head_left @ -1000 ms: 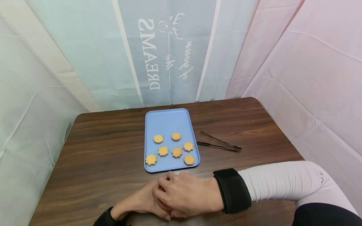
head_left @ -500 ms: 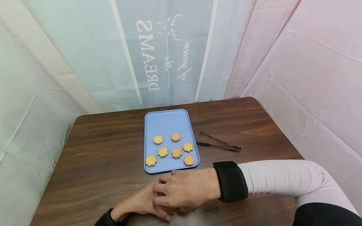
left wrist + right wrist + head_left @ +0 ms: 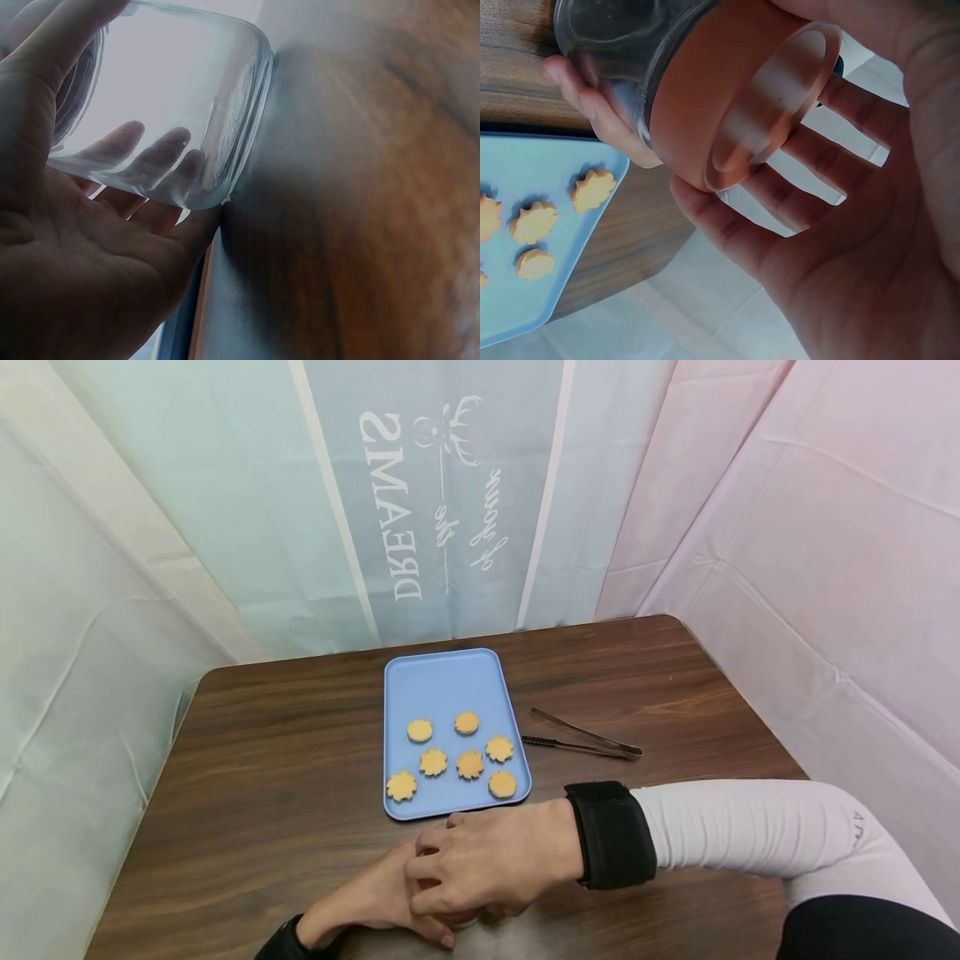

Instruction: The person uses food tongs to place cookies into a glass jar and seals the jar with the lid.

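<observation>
A clear glass jar (image 3: 180, 97) stands on the table at the front, mostly hidden under both hands in the head view. My left hand (image 3: 378, 889) grips the jar's body, and its fingers show through the glass in the left wrist view. Over the top, my right hand (image 3: 498, 860) holds the orange-brown lid (image 3: 705, 90), with fingers and thumb spread round its rim. In the right wrist view the lid sits on the jar's mouth. Just beyond the hands lies a blue tray (image 3: 442, 675) with several small round and flower-shaped cookies (image 3: 433, 762).
Metal tongs (image 3: 585, 743) lie spread on the table, right of the tray. The dark wood table (image 3: 247, 777) is bounded by hanging cloths (image 3: 480, 510) at the back and sides.
My right hand has turned a little on the lid, its wrist swinging away from me and its fingers shifting. The left hand keeps its grip on the jar in the same spot.
</observation>
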Demonstrator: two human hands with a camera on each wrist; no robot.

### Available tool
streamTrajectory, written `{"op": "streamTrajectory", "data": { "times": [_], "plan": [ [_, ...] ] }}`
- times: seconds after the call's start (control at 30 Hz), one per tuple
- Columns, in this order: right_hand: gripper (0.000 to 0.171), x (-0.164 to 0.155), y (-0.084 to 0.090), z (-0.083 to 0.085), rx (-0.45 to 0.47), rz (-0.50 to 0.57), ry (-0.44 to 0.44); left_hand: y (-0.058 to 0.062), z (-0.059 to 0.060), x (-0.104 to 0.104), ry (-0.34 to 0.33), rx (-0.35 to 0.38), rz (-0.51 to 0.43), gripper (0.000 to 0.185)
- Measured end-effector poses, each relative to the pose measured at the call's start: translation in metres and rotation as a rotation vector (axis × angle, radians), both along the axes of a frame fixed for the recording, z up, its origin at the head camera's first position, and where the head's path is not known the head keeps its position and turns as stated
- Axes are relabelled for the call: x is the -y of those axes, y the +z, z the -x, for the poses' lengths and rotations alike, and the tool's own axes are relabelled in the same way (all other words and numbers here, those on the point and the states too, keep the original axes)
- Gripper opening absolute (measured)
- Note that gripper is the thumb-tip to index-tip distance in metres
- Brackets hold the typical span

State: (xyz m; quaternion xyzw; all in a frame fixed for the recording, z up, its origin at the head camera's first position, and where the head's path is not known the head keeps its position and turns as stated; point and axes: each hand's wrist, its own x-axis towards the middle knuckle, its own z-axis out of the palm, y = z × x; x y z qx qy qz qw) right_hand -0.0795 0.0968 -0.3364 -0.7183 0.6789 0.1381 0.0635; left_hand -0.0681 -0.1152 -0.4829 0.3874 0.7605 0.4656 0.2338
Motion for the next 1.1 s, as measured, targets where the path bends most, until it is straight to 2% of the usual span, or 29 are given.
{"op": "streamTrajectory", "data": {
  "times": [0.47, 0.67, 0.9, 1.1],
  "plan": [
    [0.051, -0.002, 0.009, 0.002, 0.048, -0.032, -0.035, 0.0, 0.0, -0.002, -0.002, 0.047, -0.033, 0.101],
    [0.054, -0.007, 0.017, 0.002, 0.05, -0.016, -0.053, 0.001, 0.0, -0.002, 0.002, 0.031, -0.034, 0.099],
    [0.06, -0.015, 0.025, 0.003, 0.036, 0.017, -0.106, -0.002, 0.0, -0.003, 0.006, -0.063, -0.057, 0.109],
    [0.055, -0.027, 0.027, 0.004, 0.025, 0.062, -0.157, -0.002, 0.001, -0.003, 0.026, -0.026, -0.081, 0.1]
  ]
}}
